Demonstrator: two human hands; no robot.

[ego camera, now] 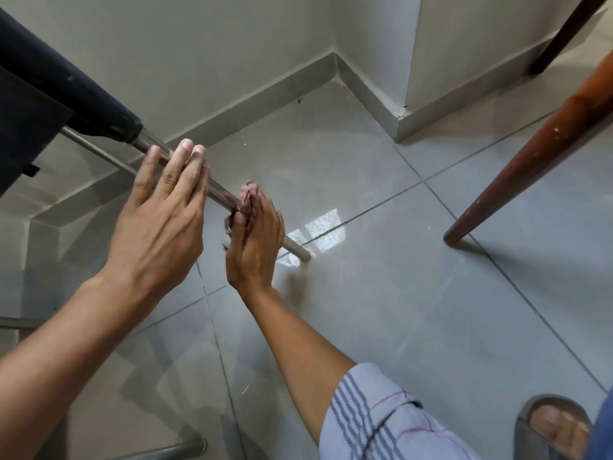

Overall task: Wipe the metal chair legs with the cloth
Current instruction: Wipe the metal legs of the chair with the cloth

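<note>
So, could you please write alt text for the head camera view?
The right hand presses a reddish cloth against a slanted metal chair leg, while the left hand steadies the leg higher up, above a grey tiled floor near a wooden leg.

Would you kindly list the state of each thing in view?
Metal chair leg: slanted, foot on the floor.
Cloth: bunched, pressed against the leg.
Right hand: holding the cloth.
Left hand: fingers straight, resting on the leg.
Wooden leg: slanted, untouched.

Left hand (159, 224) flat, fingers extended; right hand (253, 240) closed, thumb side up; both forearms extended forward.
</note>
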